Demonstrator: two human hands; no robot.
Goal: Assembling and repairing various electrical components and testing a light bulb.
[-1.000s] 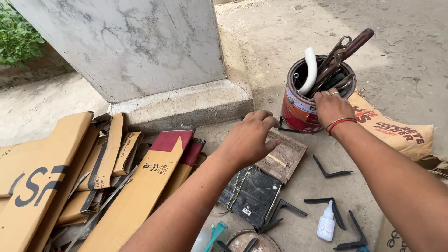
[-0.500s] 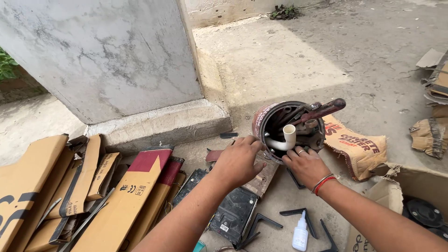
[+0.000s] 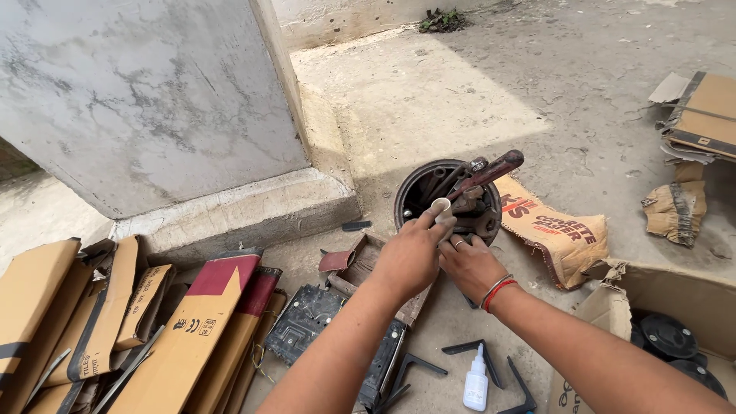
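White plastic pipe piece (image 3: 441,207) sits pinched in the left hand (image 3: 410,257) at the rim of one tilted rusty metal tin (image 3: 448,201) on the concrete floor (image 3: 460,92); right hand (image 3: 469,264) curls against the tin, its grip unclear.

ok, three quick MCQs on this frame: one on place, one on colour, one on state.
1. Where does the small white glue bottle stand?
A. inside the tin
B. on the ground between the forearms
C. on the cardboard stack

2. What colour is the handle of the wrench sticking out of the round tin?
A. dark red
B. blue
C. yellow

3. How does the tin sit?
A. upright
B. upside down
C. tipped, mouth toward the camera

Answers:
1 B, it stands on bare concrete below the hands.
2 A, the handle is reddish-brown.
3 C, its inside is visible while the left hand and right hand reach in.
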